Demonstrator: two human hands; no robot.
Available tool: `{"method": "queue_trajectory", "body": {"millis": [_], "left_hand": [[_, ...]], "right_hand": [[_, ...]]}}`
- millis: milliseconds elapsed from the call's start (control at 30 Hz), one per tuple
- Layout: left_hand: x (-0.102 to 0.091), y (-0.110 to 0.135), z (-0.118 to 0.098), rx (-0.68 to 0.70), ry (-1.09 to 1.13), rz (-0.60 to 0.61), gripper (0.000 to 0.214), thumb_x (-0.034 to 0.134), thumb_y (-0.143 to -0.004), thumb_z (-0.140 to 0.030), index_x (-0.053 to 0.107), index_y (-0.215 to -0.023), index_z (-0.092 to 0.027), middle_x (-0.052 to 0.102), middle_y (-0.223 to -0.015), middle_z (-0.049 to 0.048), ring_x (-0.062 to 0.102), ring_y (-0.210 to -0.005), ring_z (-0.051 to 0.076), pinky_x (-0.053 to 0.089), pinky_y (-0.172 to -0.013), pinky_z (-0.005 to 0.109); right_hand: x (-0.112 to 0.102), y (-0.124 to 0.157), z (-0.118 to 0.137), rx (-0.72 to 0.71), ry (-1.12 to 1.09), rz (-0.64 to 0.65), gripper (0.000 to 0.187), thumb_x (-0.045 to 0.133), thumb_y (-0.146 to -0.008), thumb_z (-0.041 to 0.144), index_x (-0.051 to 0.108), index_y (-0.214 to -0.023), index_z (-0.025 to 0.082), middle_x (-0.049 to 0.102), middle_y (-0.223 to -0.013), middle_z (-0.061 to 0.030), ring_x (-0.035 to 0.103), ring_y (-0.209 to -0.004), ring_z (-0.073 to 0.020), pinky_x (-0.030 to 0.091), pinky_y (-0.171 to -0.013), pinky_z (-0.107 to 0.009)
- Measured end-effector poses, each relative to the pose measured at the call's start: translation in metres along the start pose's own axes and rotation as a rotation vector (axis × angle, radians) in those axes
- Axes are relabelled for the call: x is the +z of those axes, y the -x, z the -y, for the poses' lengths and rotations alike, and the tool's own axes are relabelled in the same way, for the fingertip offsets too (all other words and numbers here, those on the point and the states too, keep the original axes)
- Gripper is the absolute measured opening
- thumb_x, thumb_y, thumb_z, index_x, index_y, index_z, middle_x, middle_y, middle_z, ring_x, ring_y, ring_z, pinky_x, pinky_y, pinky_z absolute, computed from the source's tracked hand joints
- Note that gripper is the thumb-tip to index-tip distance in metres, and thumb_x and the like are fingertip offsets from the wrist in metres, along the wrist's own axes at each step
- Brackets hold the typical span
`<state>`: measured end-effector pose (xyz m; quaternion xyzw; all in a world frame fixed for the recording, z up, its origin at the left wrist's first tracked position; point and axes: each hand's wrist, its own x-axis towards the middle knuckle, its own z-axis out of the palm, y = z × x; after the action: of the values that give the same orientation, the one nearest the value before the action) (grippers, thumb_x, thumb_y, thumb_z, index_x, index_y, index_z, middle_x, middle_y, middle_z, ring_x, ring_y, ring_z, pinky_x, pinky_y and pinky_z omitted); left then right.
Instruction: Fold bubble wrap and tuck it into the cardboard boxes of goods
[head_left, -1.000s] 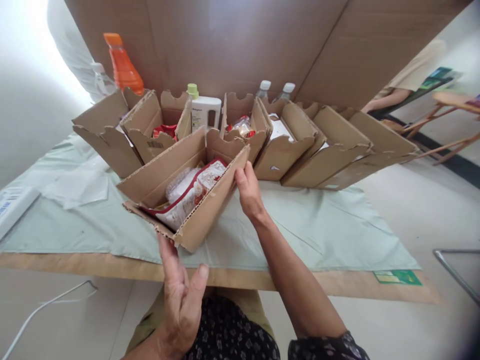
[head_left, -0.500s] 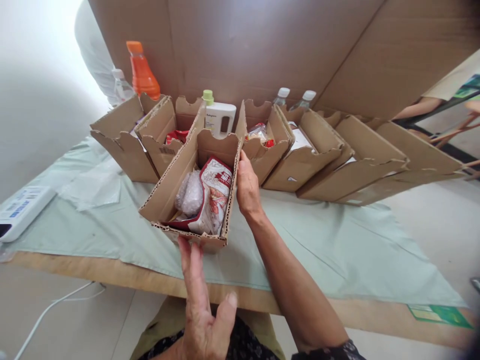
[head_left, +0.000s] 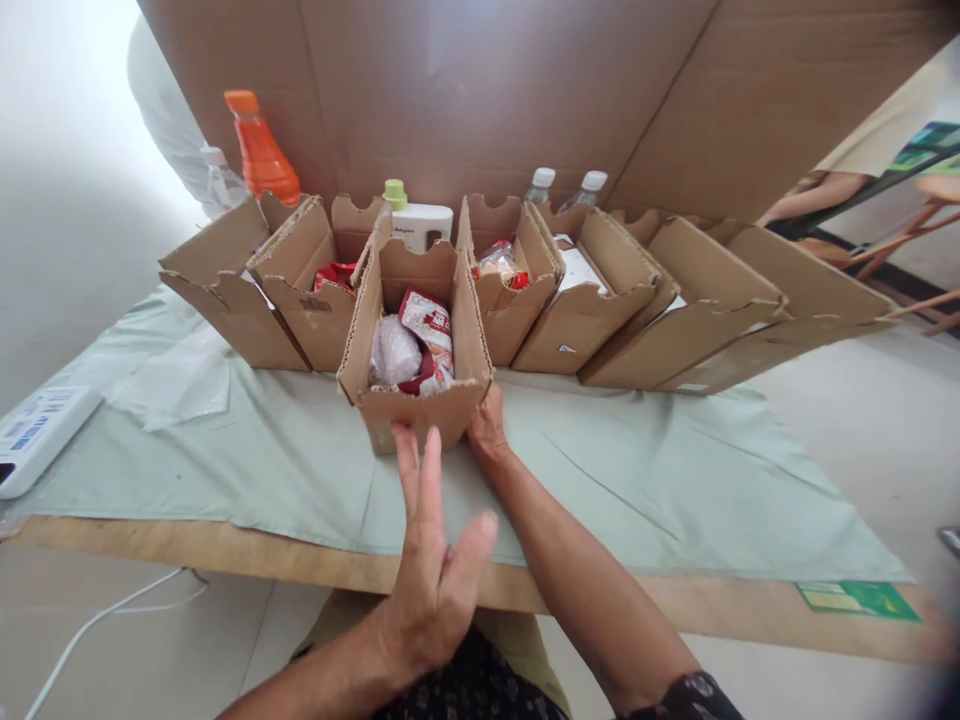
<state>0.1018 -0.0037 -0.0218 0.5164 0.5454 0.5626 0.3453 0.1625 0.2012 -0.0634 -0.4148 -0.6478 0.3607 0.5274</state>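
Note:
An open cardboard bin (head_left: 417, 408) stands on the green cloth (head_left: 615, 470), its front end toward me. Inside lie a clear bubble-wrapped packet (head_left: 393, 352) and a red and white snack bag (head_left: 432, 330). My left hand (head_left: 433, 556) is open, fingers stretched flat against the bin's front wall. My right hand (head_left: 487, 428) touches the bin's front right corner; its fingers are mostly hidden under the cardboard.
A row of similar cardboard bins (head_left: 585, 290) runs across the back, before a tall cardboard sheet (head_left: 480, 90). Behind them stand an orange bottle (head_left: 259, 150), a white bottle (head_left: 417, 220) and two clear bottles (head_left: 564, 186). A white device (head_left: 37, 435) lies at left.
The bin has swung round from a slant to point straight back and has slid into the row. My right hand moved from its far side wall to the front corner.

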Motion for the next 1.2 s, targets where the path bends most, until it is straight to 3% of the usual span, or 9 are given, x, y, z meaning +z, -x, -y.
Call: {"method": "queue_trajectory", "body": {"millis": [300,433,533,633,733,867,1033,1100,1200], "left_hand": [[-0.001,-0.132,0.013,-0.042,-0.02,-0.104,0.063,0.049,-0.104,-0.052,0.043,-0.158,-0.02,0.004,-0.18,0.0131,0.003,-0.167,0.031,0.014,-0.134,0.052],[-0.002,-0.157,0.015,-0.064,-0.025,-0.071,0.057,0.044,-0.105,-0.052,0.051,-0.152,-0.019,0.018,-0.178,0.0133,0.012,-0.166,0.028,0.013,-0.135,0.049],[-0.017,-0.138,0.011,-0.066,-0.043,0.03,0.054,0.043,-0.106,-0.051,0.057,-0.149,-0.021,0.032,-0.174,0.0131,0.023,-0.164,0.027,0.016,-0.134,0.052],[-0.046,-0.094,0.014,-0.04,-0.116,0.086,0.048,0.046,-0.106,-0.05,0.065,-0.142,-0.024,0.041,-0.169,0.0116,0.033,-0.16,0.028,0.021,-0.133,0.055],[-0.072,-0.054,0.029,-0.023,-0.216,-0.055,0.04,0.047,-0.106,-0.045,0.071,-0.131,-0.025,0.044,-0.167,0.0108,0.035,-0.159,0.03,0.024,-0.131,0.058],[-0.086,-0.033,0.052,-0.016,-0.271,-0.251,0.038,0.045,-0.107,-0.042,0.071,-0.127,-0.021,0.045,-0.164,0.0134,0.031,-0.16,0.032,0.024,-0.131,0.059],[-0.083,-0.034,0.054,0.027,-0.18,-0.396,0.045,0.045,-0.107,-0.044,0.059,-0.145,-0.022,0.038,-0.169,0.0134,0.034,-0.159,0.031,0.025,-0.131,0.054],[-0.087,-0.033,0.054,-0.006,-0.093,-0.497,0.05,0.046,-0.107,-0.046,0.051,-0.152,-0.024,0.039,-0.169,0.0131,0.037,-0.157,0.029,0.026,-0.131,0.05],[-0.104,-0.028,0.056,-0.015,0.052,-0.659,0.054,0.05,-0.105,-0.049,0.048,-0.154,-0.025,0.042,-0.167,0.0121,0.041,-0.155,0.027,0.029,-0.131,0.045]], "right_hand": [[0.002,0.004,-0.018,0.063,-0.011,-0.078,0.05,0.044,-0.1,0.06,0.072,-0.104,0.018,0.074,-0.119,-0.0142,0.066,-0.11,-0.0242,0.049,-0.106,-0.043],[0.001,0.003,-0.019,0.081,-0.024,-0.09,0.052,0.045,-0.099,0.063,0.071,-0.103,0.019,0.075,-0.112,-0.013,0.069,-0.101,-0.0233,0.054,-0.096,-0.042],[-0.002,0.005,-0.013,0.09,-0.034,-0.088,0.048,0.046,-0.098,0.06,0.07,-0.096,0.019,0.076,-0.096,-0.0106,0.071,-0.084,-0.0223,0.057,-0.083,-0.04],[0.001,0.007,0.007,0.066,-0.057,-0.075,0.04,0.049,-0.097,0.055,0.068,-0.096,0.02,0.076,-0.091,-0.0078,0.069,-0.073,-0.0193,0.057,-0.076,-0.037],[0.017,-0.002,0.047,-0.033,-0.054,0.036,0.033,0.054,-0.095,0.047,0.068,-0.114,0.024,0.075,-0.089,-0.0021,0.066,-0.07,-0.0164,0.057,-0.075,-0.035],[0.058,-0.045,0.108,-0.231,0.201,0.298,0.053,0.06,-0.09,0.029,0.058,-0.142,0.029,0.07,-0.081,0.002,0.065,-0.075,-0.0195,0.054,-0.089,-0.04],[0.095,-0.087,0.142,-0.259,0.637,0.423,0.006,0.064,-0.089,0.022,0.07,-0.088,0.022,0.068,-0.078,-0.0066,0.066,-0.086,-0.0289,0.049,-0.088,-0.044],[0.092,-0.075,0.145,-0.346,0.715,0.436,0.015,0.061,-0.092,0.024,0.065,-0.077,0.022,0.067,-0.075,-0.0063,0.063,-0.077,-0.0251,0.046,-0.077,-0.039],[0.066,-0.027,0.156,-0.534,0.718,0.491,0.02,0.055,-0.093,0.02,0.061,-0.074,0.023,0.065,-0.068,-0.0026,0.054,-0.063,-0.0178,0.035,-0.062,-0.032]]}}
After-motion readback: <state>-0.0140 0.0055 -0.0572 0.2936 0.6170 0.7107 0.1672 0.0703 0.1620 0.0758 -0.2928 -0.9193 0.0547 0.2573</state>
